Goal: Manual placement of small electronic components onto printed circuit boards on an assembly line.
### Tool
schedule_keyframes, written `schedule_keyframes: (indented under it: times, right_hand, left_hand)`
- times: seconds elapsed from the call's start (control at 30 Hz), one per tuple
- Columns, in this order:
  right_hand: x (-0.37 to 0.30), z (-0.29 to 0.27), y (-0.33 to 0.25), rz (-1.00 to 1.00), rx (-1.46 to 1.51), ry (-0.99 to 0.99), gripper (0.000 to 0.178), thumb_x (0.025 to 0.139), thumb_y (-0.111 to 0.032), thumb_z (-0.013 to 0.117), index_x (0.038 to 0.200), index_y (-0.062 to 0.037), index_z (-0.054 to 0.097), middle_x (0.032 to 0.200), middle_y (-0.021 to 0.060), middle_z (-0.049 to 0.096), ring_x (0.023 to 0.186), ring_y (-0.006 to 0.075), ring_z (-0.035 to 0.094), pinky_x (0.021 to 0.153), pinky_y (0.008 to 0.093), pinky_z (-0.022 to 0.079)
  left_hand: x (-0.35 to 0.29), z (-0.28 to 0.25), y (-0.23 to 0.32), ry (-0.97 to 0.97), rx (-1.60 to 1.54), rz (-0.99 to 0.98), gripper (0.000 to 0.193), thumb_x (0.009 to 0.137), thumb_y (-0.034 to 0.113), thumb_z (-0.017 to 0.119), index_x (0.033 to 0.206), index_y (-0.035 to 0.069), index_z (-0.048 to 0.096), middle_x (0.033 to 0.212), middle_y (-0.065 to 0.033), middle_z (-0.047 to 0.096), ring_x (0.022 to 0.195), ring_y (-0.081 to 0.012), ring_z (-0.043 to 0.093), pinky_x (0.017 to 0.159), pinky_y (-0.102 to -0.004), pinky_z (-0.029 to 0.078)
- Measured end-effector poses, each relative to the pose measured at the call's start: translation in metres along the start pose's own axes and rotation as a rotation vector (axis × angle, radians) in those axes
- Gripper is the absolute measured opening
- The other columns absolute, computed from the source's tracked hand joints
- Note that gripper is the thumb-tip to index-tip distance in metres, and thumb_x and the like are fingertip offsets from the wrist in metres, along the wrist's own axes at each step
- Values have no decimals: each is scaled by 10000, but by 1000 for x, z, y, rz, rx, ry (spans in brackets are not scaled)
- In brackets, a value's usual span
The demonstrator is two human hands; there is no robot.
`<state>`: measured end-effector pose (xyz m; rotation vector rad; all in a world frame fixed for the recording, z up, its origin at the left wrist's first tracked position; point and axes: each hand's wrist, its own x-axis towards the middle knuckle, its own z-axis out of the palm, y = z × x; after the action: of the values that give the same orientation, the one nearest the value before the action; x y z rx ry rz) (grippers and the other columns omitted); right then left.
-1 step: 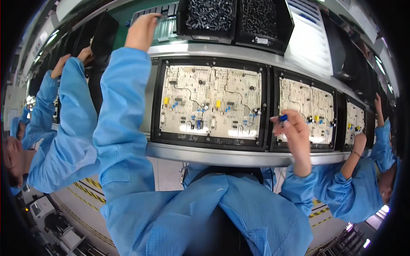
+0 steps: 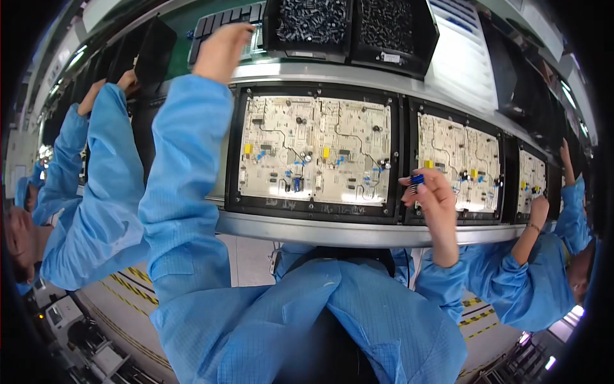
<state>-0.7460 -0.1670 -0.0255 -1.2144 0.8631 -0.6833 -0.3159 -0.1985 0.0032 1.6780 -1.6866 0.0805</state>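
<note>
Between the thumb and fingers of my right hand [image 2: 438, 198] is a blue electronic component [image 2: 417, 180] with a row of thin metal pins. That hand hovers by the right edge of the nearest black frame [image 2: 307, 208], which carries two pale circuit boards [image 2: 355, 128]. On the left board stands a similar blue part [image 2: 297, 185]. My left hand [image 2: 222, 51] reaches out beyond the frame, over a clear tray [image 2: 257, 40] beside the parts bins. Its fingers are pressed together, with a small dark bit at the tips that is too small to name.
Two black bins [image 2: 312, 22] heaped with small dark parts stand at the back, next to a white ridged tray [image 2: 462, 57]. More framed boards [image 2: 457, 150] line the metal-edged bench to the right. Co-workers in blue sleeves sit on the left [image 2: 105, 173] and right [image 2: 534, 275].
My left hand has shifted slightly right and nearer, off part of a dark segmented tray. My right hand has moved a little left, turning the blue component so its pins show more.
</note>
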Motion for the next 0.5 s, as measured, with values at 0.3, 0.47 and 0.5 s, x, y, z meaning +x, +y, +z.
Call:
schedule_keyframes:
  times: [0.3, 0.47, 0.5]
  right_hand:
    - [-33, 28, 38, -102, -19, 127, 249, 867, 4, 459, 1115, 14, 466, 994, 167, 605, 709, 116, 564, 631, 213, 446]
    - [-37, 27, 36, -115, -57, 115, 255, 863, 14, 460, 1118, 17, 465, 978, 157, 613, 700, 110, 564, 625, 207, 447]
    - [-37, 26, 35, -117, -57, 116, 255, 863, 14, 460, 1118, 17, 465, 978, 157, 613, 700, 110, 564, 625, 207, 447]
  left_hand:
    - [-56, 77, 100, -659, -31, 230, 143, 822, 152, 554, 927, 68, 604, 904, -97, 581, 873, -287, 547, 778, -356, 452]
    - [-61, 94, 95, -703, 95, 183, 157, 817, 135, 551, 932, 51, 616, 906, -91, 561, 905, -281, 528, 794, -350, 444]
    - [-62, 95, 93, -702, 96, 184, 157, 817, 135, 551, 932, 51, 616, 906, -91, 561, 905, -281, 528, 794, -350, 444]
